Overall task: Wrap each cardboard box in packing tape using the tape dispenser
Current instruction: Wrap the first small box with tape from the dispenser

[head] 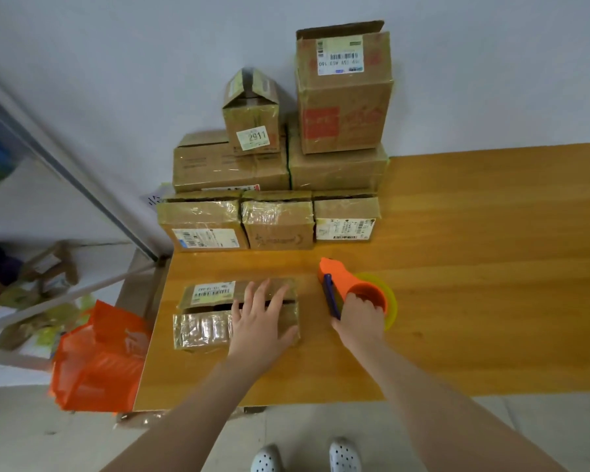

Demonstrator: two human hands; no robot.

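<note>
light: bright, soft, even | glare: pale sheen on table (491, 216) top (taped boxes (277, 218) at its far-left end glint too) | shadows: faint | left of table: smeared, lines bowed

Parcel-packing room (stacked taped boxes (280, 172))

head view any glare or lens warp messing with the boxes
Head view: glare streaks the clear tape on the flat brown cardboard box under the left hand; wide-angle warp splays the stacked boxes; small label print is soft.
</note>
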